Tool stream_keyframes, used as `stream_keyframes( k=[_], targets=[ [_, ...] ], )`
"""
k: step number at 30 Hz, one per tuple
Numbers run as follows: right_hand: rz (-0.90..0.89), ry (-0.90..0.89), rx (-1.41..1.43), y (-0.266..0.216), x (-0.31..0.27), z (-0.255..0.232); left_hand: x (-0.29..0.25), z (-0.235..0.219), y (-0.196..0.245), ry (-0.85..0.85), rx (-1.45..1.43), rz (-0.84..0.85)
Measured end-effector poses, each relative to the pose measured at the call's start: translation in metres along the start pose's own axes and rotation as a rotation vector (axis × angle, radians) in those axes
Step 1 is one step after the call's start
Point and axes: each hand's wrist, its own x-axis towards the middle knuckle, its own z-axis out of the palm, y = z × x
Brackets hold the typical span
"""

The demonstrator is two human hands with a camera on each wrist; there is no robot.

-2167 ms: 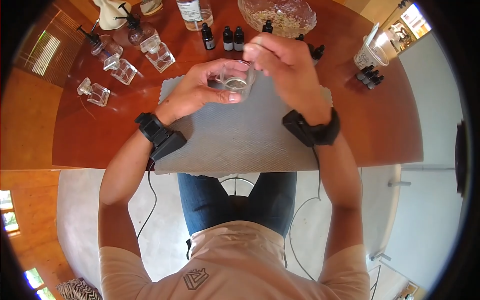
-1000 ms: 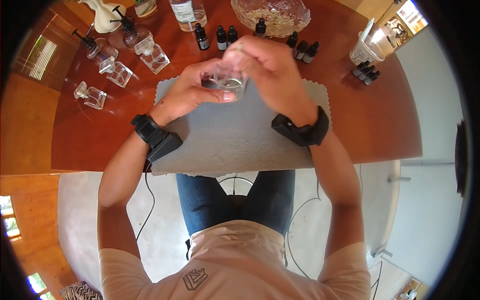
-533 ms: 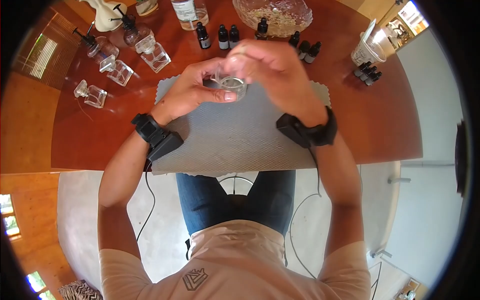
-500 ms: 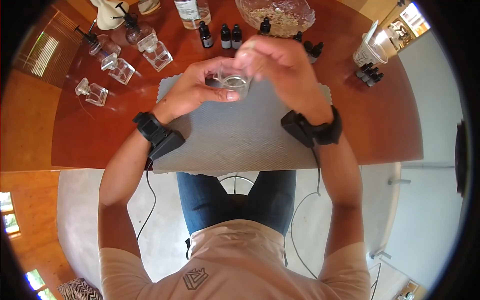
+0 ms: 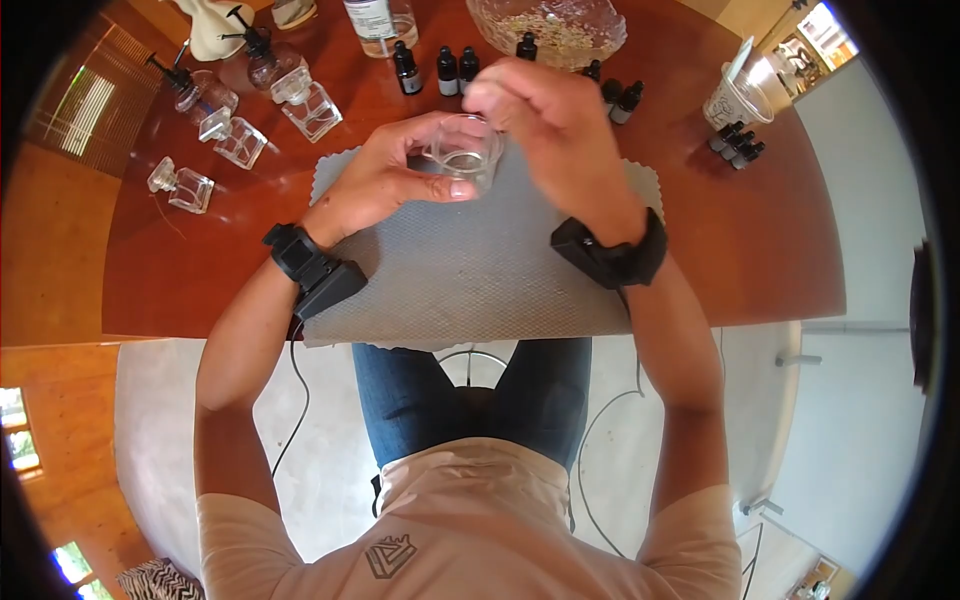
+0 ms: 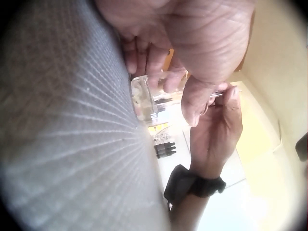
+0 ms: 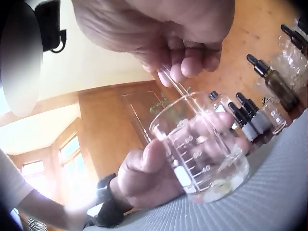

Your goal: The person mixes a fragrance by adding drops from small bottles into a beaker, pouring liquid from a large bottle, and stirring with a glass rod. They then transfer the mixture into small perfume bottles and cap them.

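A clear glass beaker (image 5: 466, 160) with white markings (image 7: 195, 168) stands on the grey mat (image 5: 450, 270); a little clear liquid lies at its bottom. My left hand (image 5: 375, 185) grips it from the left side, with the thumb at the near side and fingers behind. Above the rim, my right hand (image 5: 570, 130) pinches a thin clear rod (image 7: 179, 85) that slants down into the beaker. In the left wrist view, the beaker (image 6: 140, 98) is partly hidden by my left fingers, and my right hand (image 6: 214, 132) is beyond them.
Black-capped dropper bottles (image 5: 406, 70) stand behind the mat, near a large labelled bottle (image 5: 378, 25) and a glass bowl (image 5: 550, 35). Square glass bottles (image 5: 312, 112) and pump bottles (image 5: 205, 95) are at left. A paper cup (image 5: 735, 103) and small black bottles (image 5: 737, 148) stand at right.
My right hand has shifted about over the beaker and is now slightly farther back, uncovering more of the rim. My left hand keeps its grip in nearly the same place.
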Motion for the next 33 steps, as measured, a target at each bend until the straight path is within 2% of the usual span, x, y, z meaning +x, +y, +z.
stream_keyframes(
  k=[1,4,5,7,8,11,13,17,20,23,27,30,33],
  targets=[
    [-0.072,0.026,0.023,-0.001,-0.001,0.007,0.001,-0.001,0.002,-0.015,-0.007,-0.025],
    [0.005,-0.079,0.148,-0.003,-0.003,0.004,0.000,-0.002,0.007,-0.041,-0.037,-0.076],
    [0.034,-0.123,0.179,-0.003,-0.002,0.001,-0.001,-0.001,0.005,-0.013,-0.021,-0.040],
    [0.037,-0.095,-0.017,0.001,0.002,-0.009,0.000,0.002,-0.002,0.036,0.007,0.033],
    [0.041,-0.076,-0.121,0.003,0.002,-0.013,-0.001,0.002,-0.002,0.040,-0.016,0.016],
    [-0.138,0.087,-0.112,0.007,0.000,0.008,0.001,0.002,0.000,0.016,-0.045,-0.041],
    [-0.092,0.031,0.008,0.003,-0.003,0.013,0.000,-0.003,-0.001,-0.016,0.002,-0.097],
    [0.042,-0.121,0.118,-0.004,0.000,-0.008,-0.001,0.000,0.001,0.011,-0.018,-0.032],
    [0.111,-0.049,-0.059,0.002,0.003,-0.012,0.000,0.004,0.000,0.037,-0.027,0.024],
    [-0.067,0.054,-0.059,-0.004,-0.002,0.008,0.002,0.004,0.002,0.009,-0.041,-0.010],
    [0.047,-0.132,0.074,-0.003,-0.002,0.002,0.000,0.000,0.003,-0.008,-0.002,-0.035],
    [0.034,-0.095,-0.077,0.001,0.003,-0.015,0.001,0.001,-0.003,0.023,-0.019,0.017],
    [-0.149,0.059,-0.123,0.011,0.001,0.005,0.001,0.001,-0.003,0.012,-0.020,-0.009]
  ],
)
